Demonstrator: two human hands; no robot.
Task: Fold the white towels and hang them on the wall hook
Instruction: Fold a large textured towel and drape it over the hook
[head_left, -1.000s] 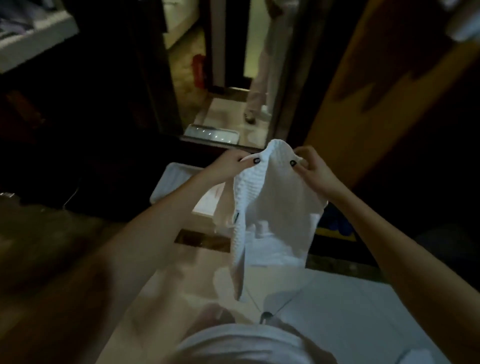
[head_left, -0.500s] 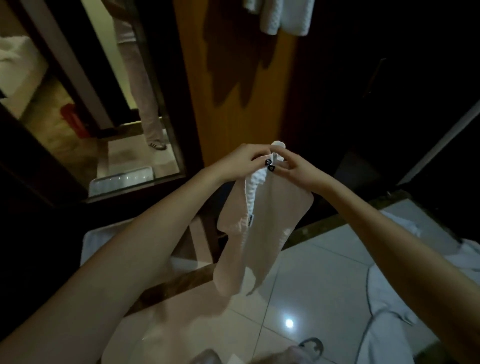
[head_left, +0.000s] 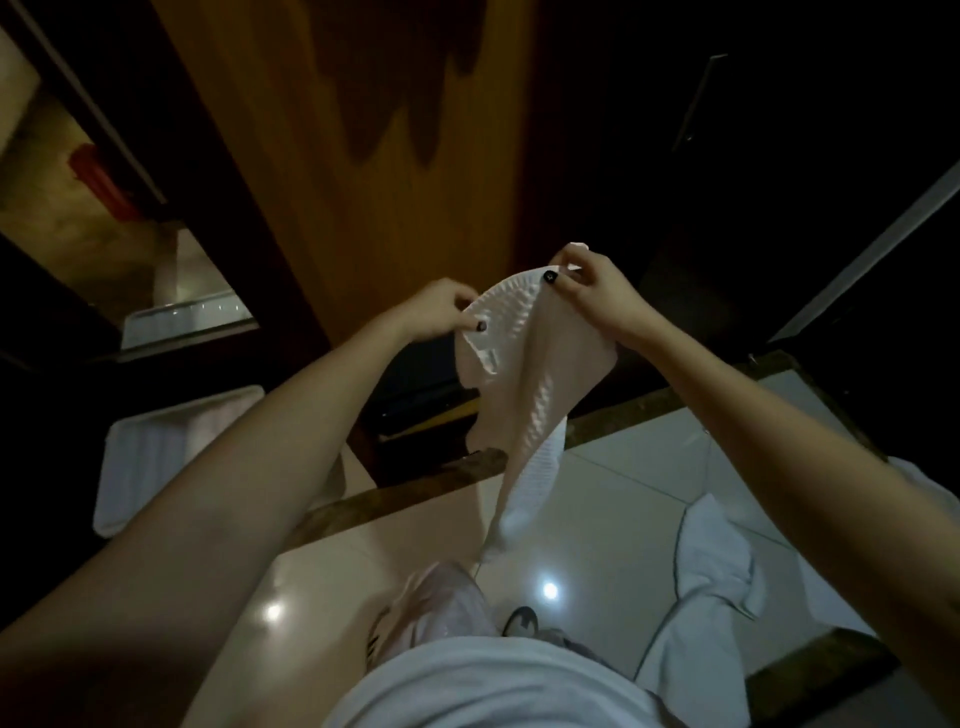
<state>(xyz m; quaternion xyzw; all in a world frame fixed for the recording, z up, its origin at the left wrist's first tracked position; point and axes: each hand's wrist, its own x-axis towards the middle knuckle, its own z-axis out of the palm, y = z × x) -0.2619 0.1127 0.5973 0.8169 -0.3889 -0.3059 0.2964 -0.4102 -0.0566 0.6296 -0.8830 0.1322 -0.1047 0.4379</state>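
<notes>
A small white towel (head_left: 524, 374) hangs in the air in front of me, folded lengthwise, its lower end dangling toward the tiled floor. My left hand (head_left: 441, 309) pinches the towel's top edge on the left. My right hand (head_left: 592, 291) pinches the top corner on the right, a little higher. The top edge curves between the two hands. No wall hook is visible in this view.
A wooden door panel (head_left: 363, 156) stands straight ahead. More white towels (head_left: 711, 571) lie crumpled on the glossy tiled floor (head_left: 613, 493) at the right. A white bath mat (head_left: 150, 457) lies at the left by a dark threshold. A dark doorway is at right.
My hands have moved apart, spreading the towel's top edge that they held pinched together half a second ago. The view has tilted down, away from the towels hanging on the door.
</notes>
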